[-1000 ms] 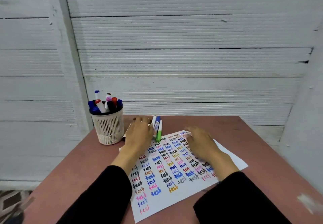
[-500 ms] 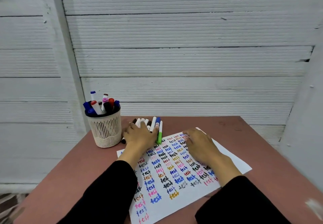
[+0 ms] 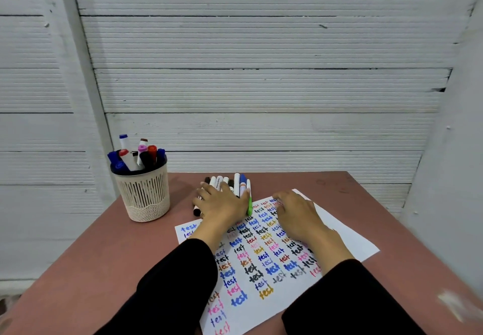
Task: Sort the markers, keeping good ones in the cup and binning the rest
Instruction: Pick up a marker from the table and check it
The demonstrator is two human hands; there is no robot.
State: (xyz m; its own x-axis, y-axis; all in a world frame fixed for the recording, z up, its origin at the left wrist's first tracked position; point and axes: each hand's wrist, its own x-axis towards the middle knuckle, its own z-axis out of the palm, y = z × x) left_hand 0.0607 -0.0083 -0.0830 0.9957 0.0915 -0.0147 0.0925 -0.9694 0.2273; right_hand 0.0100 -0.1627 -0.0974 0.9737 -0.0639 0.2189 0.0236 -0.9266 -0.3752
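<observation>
A cream slotted cup stands at the table's far left with several markers upright in it. A row of several loose markers lies on the table just beyond the paper. My left hand lies flat across that row, fingers spread over the markers' near halves. My right hand rests on the white test sheet, fingers relaxed, holding nothing. The sheet is covered with the word "test" in many colours. No bin is in view.
The reddish-brown table ends at a white ribbed wall behind it. Bare tabletop lies left of the sheet and at the far right corner. My black sleeves cover the sheet's near part.
My left hand slid slightly back toward me along the loose markers, uncovering more of their far ends. The right hand stayed on the sheet. The view shifted a little.
</observation>
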